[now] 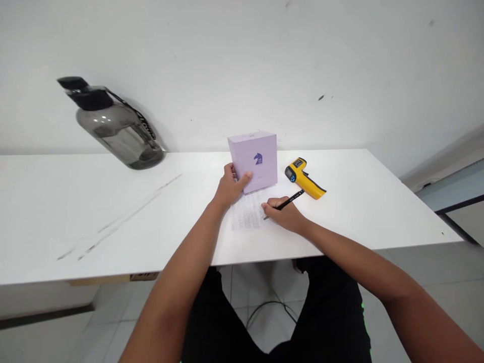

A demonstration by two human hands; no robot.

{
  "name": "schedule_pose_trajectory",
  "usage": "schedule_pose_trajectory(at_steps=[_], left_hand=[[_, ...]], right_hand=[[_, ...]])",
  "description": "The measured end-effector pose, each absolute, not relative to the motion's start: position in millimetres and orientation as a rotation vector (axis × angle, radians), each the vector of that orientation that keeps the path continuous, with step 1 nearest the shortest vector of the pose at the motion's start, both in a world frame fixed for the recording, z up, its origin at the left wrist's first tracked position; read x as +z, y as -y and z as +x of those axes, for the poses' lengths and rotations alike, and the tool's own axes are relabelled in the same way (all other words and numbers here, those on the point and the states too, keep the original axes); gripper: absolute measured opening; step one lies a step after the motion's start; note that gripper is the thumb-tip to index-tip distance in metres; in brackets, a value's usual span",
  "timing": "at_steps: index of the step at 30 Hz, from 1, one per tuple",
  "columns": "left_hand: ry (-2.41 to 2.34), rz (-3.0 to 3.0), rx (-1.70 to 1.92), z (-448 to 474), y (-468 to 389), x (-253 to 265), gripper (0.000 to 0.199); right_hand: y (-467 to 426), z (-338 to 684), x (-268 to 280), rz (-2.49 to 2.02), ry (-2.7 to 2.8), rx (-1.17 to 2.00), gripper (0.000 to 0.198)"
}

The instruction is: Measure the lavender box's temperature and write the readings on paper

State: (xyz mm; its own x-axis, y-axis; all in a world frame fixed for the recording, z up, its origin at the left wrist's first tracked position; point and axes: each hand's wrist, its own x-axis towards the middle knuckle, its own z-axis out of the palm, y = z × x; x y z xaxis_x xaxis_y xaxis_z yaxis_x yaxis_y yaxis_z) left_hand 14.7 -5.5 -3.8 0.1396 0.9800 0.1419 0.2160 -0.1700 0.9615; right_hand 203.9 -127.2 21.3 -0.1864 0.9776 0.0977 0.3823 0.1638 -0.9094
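My left hand [233, 184] grips the lower left edge of a lilac box [260, 171] with a dark horse-head logo. The box stands upright and tilted slightly on the table. In my right hand [285, 214] is a black pen [291, 198], its tip pointing down at a printed paper sheet [245, 217]. Whether the tip touches the paper I cannot tell. The sheet lies flat in front of the box, covered with faint lines of text, its right part under my right hand. Just beyond that hand lies a yellow infrared thermometer gun [308, 182] with a small display.
A grey see-through water bottle [117, 128] with a black lid and strap stands at the back left, partly filled. The white table [113, 217] has dark scuff marks on its left side. Behind it rises a white wall [212, 65]. Below, a cable [270, 302] lies on the tiled floor.
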Motion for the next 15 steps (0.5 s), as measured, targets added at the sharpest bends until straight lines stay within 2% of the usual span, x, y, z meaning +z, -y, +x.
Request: schedule_pose_trajectory(at_steps=[9,12,15], left_hand=[[-1.168,1.541,1.129,15,10,2,0.078],[-1.165,1.542,1.133,15,10,2,0.079],[-1.175,1.536,1.145,15,10,3,0.076]], right_hand=[[129,206,30,-1.322,1.594,1.095,0.046],[118,208,30,-1.277,1.411,1.241,0.042],[107,210,32,-1.186,1.228,1.406,0.049]])
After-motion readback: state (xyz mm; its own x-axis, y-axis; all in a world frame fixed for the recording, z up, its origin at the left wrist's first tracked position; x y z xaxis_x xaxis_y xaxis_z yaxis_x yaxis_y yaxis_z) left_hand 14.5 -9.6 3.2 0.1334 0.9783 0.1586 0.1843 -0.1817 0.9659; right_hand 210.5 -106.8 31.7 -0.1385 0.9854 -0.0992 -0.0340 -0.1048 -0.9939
